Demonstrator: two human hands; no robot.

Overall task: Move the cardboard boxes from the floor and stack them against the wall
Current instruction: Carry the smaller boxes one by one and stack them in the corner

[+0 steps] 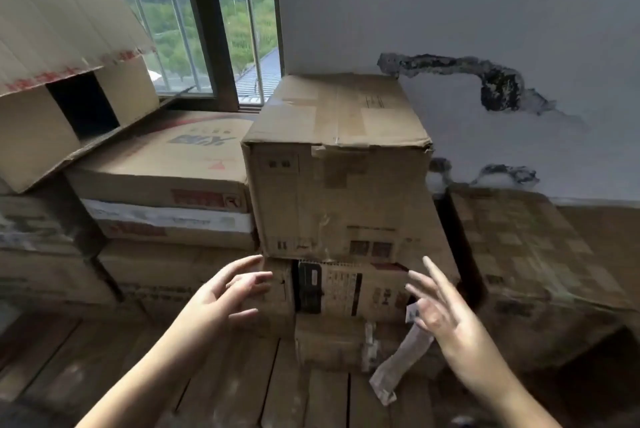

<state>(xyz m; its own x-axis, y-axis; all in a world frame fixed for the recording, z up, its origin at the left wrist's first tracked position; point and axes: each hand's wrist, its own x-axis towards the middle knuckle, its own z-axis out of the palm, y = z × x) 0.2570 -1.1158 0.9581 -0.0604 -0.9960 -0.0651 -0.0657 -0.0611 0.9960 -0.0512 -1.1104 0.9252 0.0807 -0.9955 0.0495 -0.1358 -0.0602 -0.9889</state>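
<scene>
Evidently a placement is just finished: the top cardboard box (337, 164) sits stacked at twelve o'clock against the wall (485, 12). Left hand (221, 299) and right hand (440, 313) hover with fingers spread, nothing held. Another floor box must be fetched.

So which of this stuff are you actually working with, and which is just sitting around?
Part of the job:
- tall box topping the middle stack
- labelled box beneath it
- flat boxes stacked left
- left hand and right hand, both open, holding nothing

Just lying about:
- window
- loose tape strip
</scene>
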